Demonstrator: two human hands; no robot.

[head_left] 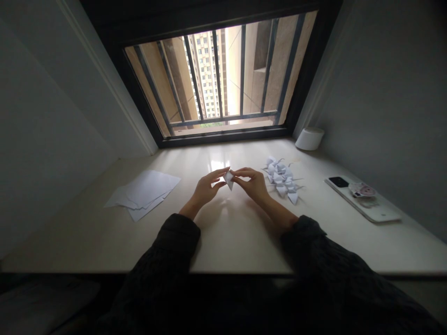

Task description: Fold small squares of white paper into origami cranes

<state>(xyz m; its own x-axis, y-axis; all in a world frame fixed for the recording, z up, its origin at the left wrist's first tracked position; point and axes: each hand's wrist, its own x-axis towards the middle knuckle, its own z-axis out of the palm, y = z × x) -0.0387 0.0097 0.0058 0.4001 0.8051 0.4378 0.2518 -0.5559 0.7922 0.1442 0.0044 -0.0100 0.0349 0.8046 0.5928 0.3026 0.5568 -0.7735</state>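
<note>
Between my two hands, a little above the white tabletop, is a small folded piece of white paper (229, 179), diamond-shaped with a point hanging down. My left hand (208, 185) pinches it from the left with thumb and fingertips. From the right, my right hand (252, 182) grips its other edge between thumb and index finger. Just right of that hand lies a cluster of folded white paper cranes (281, 177), several of them close together. To the left, a loose stack of white paper sheets (145, 190) is spread on the surface.
The white tabletop (223, 246) reaches to a dark-framed window (223, 137) with bars outside. A phone (366, 200) with a sticker-like grip lies at the right. In the back right corner stands a white cylindrical object (309, 139). Walls close both sides.
</note>
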